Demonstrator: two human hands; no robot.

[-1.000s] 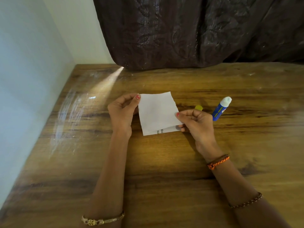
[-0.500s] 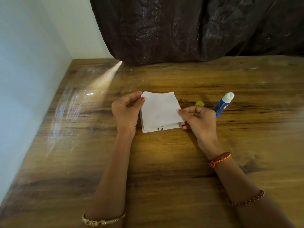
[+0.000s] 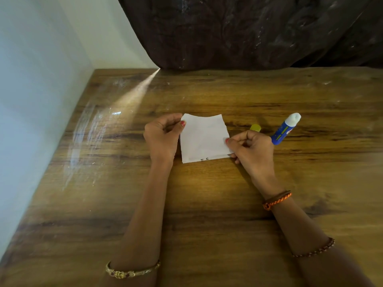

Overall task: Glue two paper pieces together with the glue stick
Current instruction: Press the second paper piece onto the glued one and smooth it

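A white paper piece (image 3: pixel 204 137) lies over a second piece on the wooden table (image 3: pixel 207 204); only a strip of the lower piece (image 3: pixel 205 159) with black print shows along the near edge. My left hand (image 3: pixel 162 137) pinches the papers' left edge with thumb and fingers. On the right edge, my right hand (image 3: pixel 251 147) pinches them with curled fingers. An uncapped blue glue stick (image 3: pixel 285 129) with a white tip lies on the table just right of my right hand. Its yellow cap (image 3: pixel 255 127) sits behind my right knuckles, partly hidden.
A pale wall (image 3: pixel 41 100) runs along the table's left side. A dark curtain (image 3: pixel 248 32) hangs down to the table's far edge. Bare wood stretches in front of the papers and to the far right.
The top paper has slid down over the lower one, so less of the printed strip shows. Both hands keep their pinch on the edges.
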